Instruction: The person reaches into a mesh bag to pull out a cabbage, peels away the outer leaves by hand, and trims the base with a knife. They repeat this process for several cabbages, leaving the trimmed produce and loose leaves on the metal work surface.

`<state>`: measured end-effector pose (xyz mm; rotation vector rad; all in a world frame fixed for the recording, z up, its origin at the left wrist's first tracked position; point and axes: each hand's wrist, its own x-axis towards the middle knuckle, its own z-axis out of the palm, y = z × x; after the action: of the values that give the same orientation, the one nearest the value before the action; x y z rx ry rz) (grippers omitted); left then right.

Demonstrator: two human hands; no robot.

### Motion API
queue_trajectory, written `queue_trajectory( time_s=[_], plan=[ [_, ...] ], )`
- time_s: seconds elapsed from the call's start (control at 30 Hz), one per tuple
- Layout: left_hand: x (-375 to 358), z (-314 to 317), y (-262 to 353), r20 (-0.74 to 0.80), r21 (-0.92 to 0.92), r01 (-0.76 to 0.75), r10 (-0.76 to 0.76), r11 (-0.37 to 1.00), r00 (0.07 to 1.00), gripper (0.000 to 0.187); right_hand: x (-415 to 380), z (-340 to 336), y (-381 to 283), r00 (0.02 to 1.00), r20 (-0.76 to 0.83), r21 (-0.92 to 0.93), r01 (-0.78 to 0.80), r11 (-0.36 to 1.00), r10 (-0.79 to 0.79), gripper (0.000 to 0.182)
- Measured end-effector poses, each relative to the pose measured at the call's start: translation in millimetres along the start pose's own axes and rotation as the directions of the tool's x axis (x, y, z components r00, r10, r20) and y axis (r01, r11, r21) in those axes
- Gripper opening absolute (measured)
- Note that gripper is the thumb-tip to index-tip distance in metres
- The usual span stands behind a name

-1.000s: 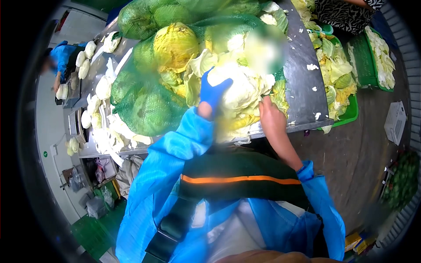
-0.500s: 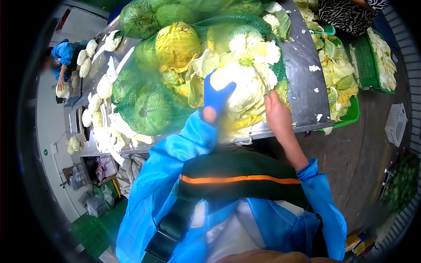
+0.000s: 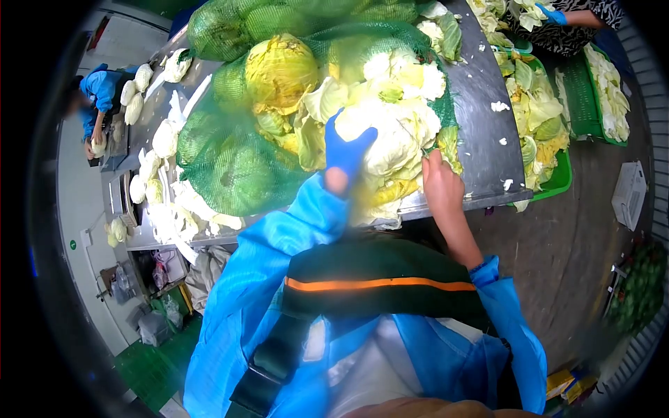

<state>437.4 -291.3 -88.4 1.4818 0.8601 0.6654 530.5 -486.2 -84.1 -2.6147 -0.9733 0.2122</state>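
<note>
My left hand (image 3: 347,146), in a blue glove, rests with thumb and fingers apart against the left side of a pale cabbage (image 3: 387,136). At the cabbage's lower right, my right hand (image 3: 440,175) is bare, its fingers closed at the edge of the green net (image 3: 446,104); what they pinch is too small to make out. Loose leaves lie around and under the cabbage. A yellowed cabbage (image 3: 281,72) sits behind on the left, beside netted green cabbages (image 3: 233,167).
Trimmed white pieces (image 3: 166,138) lie along the left of the metal table (image 3: 488,153). Right of it stand a green crate of leaves (image 3: 557,177) and another green crate (image 3: 582,97). One person works at far left, another at top right.
My right hand has shifted slightly down at the net's edge. At top right, a co-worker's blue-gloved hand has come into view with leaves. My left hand has hardly moved.
</note>
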Motion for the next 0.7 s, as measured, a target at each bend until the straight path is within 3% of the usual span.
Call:
queue_trajectory(
  time_s=[0.03, 0.1, 0.23, 0.33, 0.43, 0.53, 0.67, 0.7],
  plan=[
    [-3, 0, -2, -0.031, 0.054, -0.016, 0.018, 0.998, 0.999, 0.081, 1, -3, -1, 0.986, 0.143, 0.128, -0.104, 0.986, 0.086, 0.026],
    [-9, 2, -1, -0.092, 0.164, -0.046, 0.061, 0.985, 0.994, 0.083, -1, 7, 3, 0.972, 0.192, 0.351, -0.2, 0.915, 0.138, 0.026],
    [-13, 4, 8, -0.089, 0.11, -0.024, 0.034, 0.994, 0.995, 0.084, -4, 38, 17, 0.94, 0.298, 0.68, -0.333, 0.653, 0.169, 0.027],
    [-18, 4, 8, -0.087, 0.098, -0.033, 0.042, 0.995, 0.995, 0.084, -7, 26, 14, 0.947, 0.281, 0.64, -0.308, 0.704, 0.158, 0.027],
    [-21, -2, 11, -0.078, 0.065, -0.034, 0.039, 0.997, 0.996, 0.083, -14, -18, -7, 0.96, 0.23, 0.451, -0.252, 0.856, 0.161, 0.028],
    [-25, -3, 7, -0.074, 0.073, -0.035, 0.04, 0.997, 0.996, 0.082, -3, -48, -17, 0.98, 0.149, 0.411, -0.185, 0.893, 0.134, 0.03],
    [-26, 4, 5, -0.081, 0.091, -0.078, 0.085, 0.993, 0.993, 0.088, 38, -30, -34, 0.986, -0.161, 0.297, 0.091, 0.95, -0.044, 0.031],
    [-27, 4, 8, -0.083, 0.089, -0.069, 0.077, 0.994, 0.994, 0.089, 48, -26, -35, 0.987, -0.144, 0.231, 0.103, 0.967, -0.071, 0.03]
  ],
)
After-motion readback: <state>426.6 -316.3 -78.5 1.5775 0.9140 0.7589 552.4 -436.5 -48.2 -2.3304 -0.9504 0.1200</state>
